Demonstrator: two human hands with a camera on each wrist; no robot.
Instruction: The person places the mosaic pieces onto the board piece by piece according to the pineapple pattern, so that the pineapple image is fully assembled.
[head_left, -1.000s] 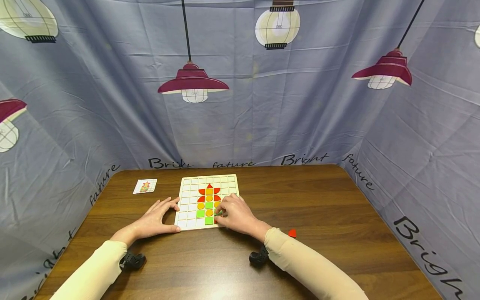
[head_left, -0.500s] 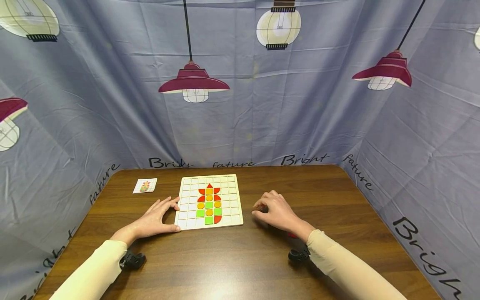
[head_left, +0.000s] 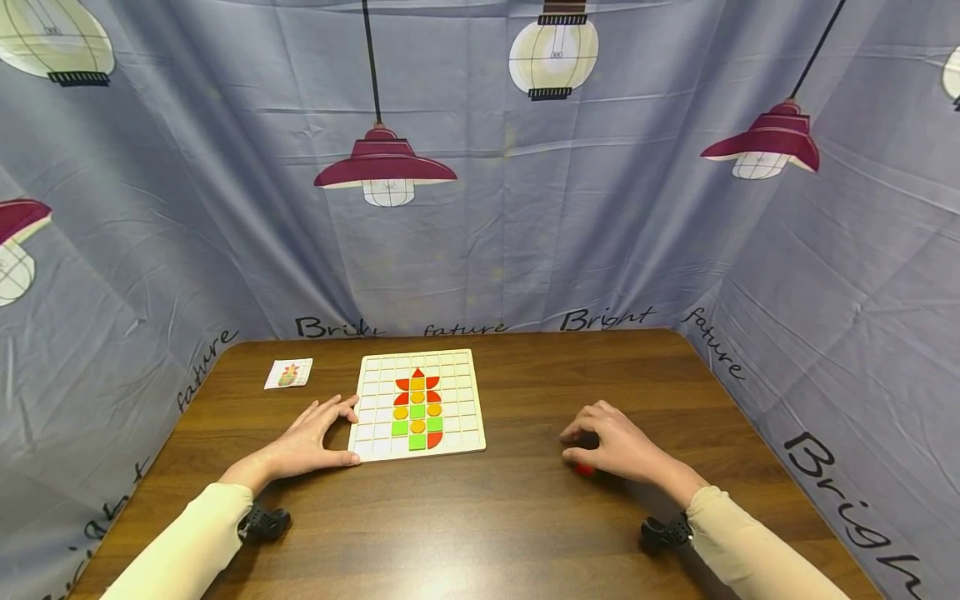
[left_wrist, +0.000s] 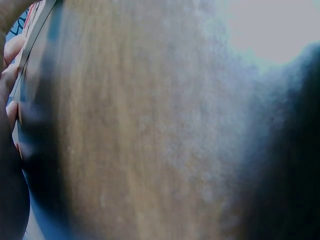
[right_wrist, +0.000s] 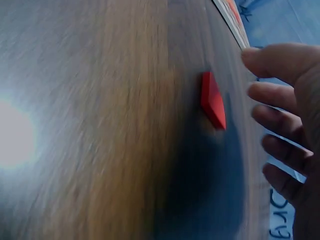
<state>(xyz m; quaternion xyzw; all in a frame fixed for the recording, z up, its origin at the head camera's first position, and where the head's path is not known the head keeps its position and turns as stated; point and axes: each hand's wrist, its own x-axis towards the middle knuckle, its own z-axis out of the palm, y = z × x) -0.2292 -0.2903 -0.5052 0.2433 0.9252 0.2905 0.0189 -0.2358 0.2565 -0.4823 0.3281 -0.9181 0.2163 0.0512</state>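
A cream gridded board (head_left: 462, 417) lies on the table, bearing flat red, green and yellow pieces in a pineapple-like pattern. At its lower right is a red quarter-round piece (head_left: 434, 439). My left hand (head_left: 303, 437) touches the board's left edge, thumb by the near corner and fingers higher up. My right hand (head_left: 618, 446) hovers over a loose red piece (right_wrist: 213, 102) on the table, thumb and fingers apart and holding nothing. In the head view the hand partly hides this piece; the right wrist view shows it just beyond the fingertips.
A small white card (head_left: 288, 373) with a printed pineapple pattern lies left of the board. The brown wooden table (head_left: 450, 525) ends at a blue-grey curtain (head_left: 480, 250) behind and at both sides. Black wrist cameras (head_left: 663, 533) sit under the wrists.
My right hand has moved from the board rightward to the loose red piece, uncovering the green square and red quarter-round piece at the board's lower right. My left hand has stayed put.
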